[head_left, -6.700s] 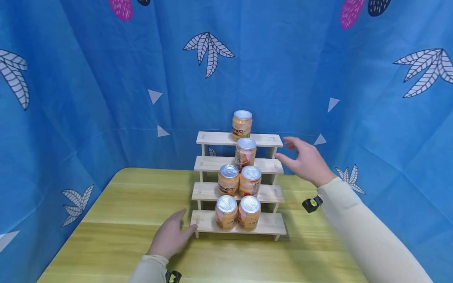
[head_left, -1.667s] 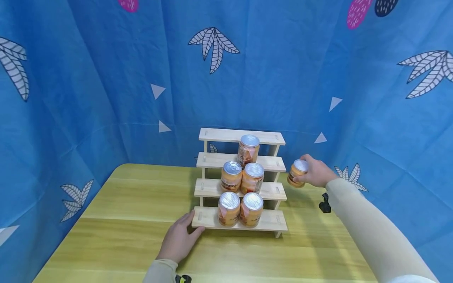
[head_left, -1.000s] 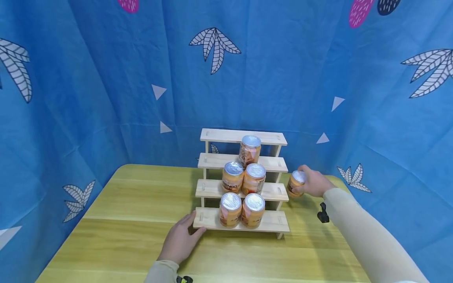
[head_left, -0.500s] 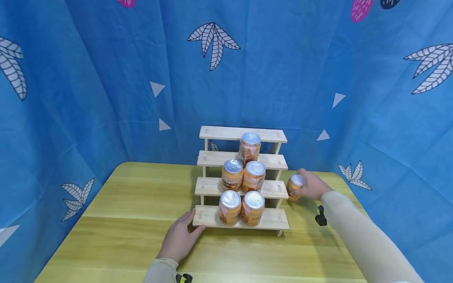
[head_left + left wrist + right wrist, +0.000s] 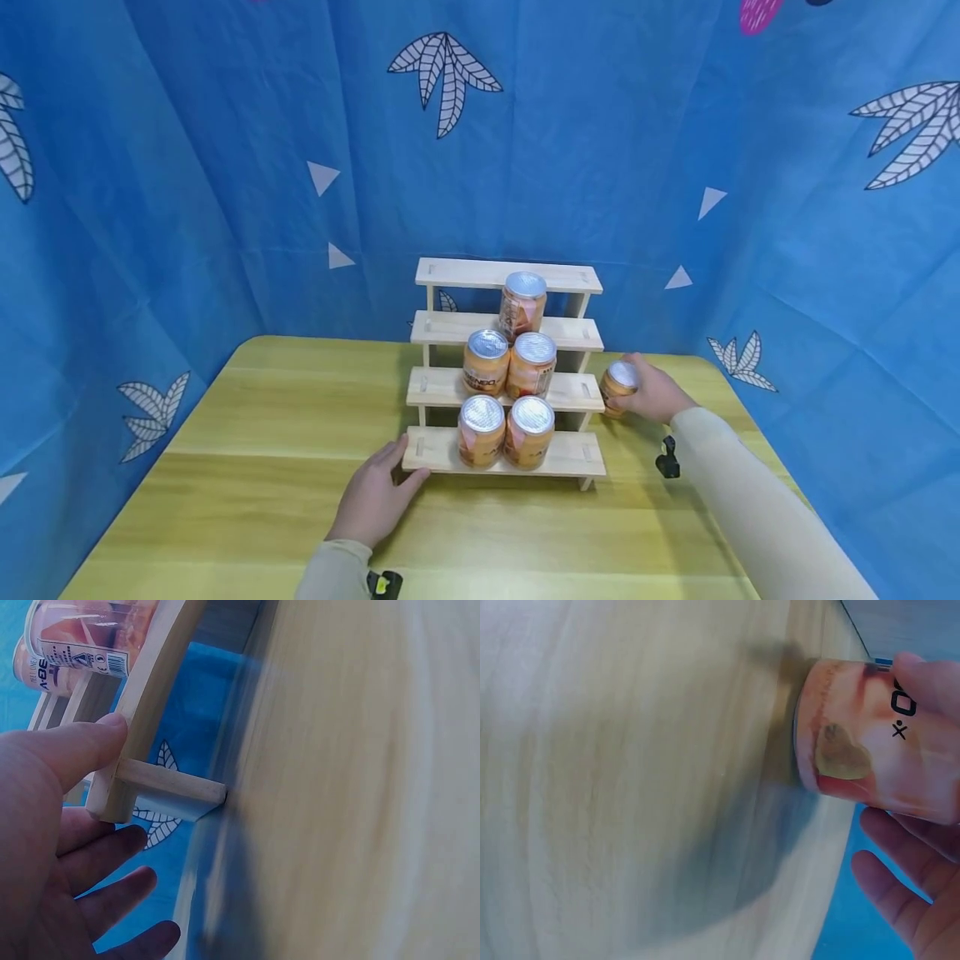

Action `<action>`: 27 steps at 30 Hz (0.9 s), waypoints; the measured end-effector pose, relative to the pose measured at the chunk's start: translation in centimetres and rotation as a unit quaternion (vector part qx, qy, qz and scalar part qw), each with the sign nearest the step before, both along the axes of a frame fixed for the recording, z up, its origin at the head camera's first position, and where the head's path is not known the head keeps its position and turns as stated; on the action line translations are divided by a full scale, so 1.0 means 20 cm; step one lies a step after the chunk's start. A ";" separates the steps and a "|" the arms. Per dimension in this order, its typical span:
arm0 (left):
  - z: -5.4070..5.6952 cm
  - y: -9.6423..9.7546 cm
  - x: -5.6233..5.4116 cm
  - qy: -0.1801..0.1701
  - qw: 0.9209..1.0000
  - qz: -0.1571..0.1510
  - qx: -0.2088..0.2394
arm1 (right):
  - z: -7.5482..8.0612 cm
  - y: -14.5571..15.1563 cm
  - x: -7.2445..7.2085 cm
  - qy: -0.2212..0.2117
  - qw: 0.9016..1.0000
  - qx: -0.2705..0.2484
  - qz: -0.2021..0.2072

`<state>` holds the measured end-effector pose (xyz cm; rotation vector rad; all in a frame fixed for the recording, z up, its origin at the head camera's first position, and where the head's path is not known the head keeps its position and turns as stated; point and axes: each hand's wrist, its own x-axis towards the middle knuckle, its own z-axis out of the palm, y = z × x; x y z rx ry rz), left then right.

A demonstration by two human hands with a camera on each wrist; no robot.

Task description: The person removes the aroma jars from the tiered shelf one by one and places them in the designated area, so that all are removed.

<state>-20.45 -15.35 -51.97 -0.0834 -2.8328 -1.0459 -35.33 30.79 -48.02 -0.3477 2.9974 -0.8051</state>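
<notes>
The left hand [image 5: 373,500] holds the nearest end of the lowest tier of a four-tiered pale wooden stand [image 5: 437,446] on the yellow wood-grain bench [image 5: 247,483]. The right hand [image 5: 654,392] grips an orange cylindrical silver-lidded can [image 5: 615,390]. Between the hands, the stand bears five similar cans [image 5: 480,440].

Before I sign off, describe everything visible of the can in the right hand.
The can is a roughly upright cylinder with a silvery, metallic-looking lid and an orange-pink printed body bearing dark lettering and a tan heart shape. The right hand grips its side, partly hiding it. It is just right of the wooden rack, low at the table; whether it touches the tabletop is unclear.
</notes>
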 end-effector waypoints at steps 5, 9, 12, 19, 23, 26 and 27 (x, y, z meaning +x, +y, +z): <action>0.02 0.00 -0.01 0.004 1.000 -0.001 -0.003 | 0.01 0.00 0.00 0.006 1.000 -0.004 0.005; 0.00 0.01 -0.01 0.005 1.000 -0.003 -0.005 | 0.02 0.02 0.00 -0.002 1.000 0.001 0.012; 0.00 0.01 -0.01 0.003 1.000 -0.004 -0.003 | 0.06 0.02 0.01 -0.015 1.000 0.013 0.008; 0.00 0.01 -0.01 0.008 1.000 -0.006 -0.004 | 0.30 -0.02 0.01 -0.006 0.999 0.051 -0.002; 0.00 0.00 -0.01 0.012 1.000 -0.005 -0.005 | 0.48 -0.07 -0.01 0.026 0.997 0.072 -0.006; 0.00 0.00 -0.01 0.016 1.000 -0.005 -0.004 | 0.61 -0.12 -0.03 0.041 0.995 0.086 -0.002; 0.01 0.00 -0.01 0.017 1.000 -0.005 -0.004 | 0.65 -0.13 -0.04 0.045 0.995 0.089 0.001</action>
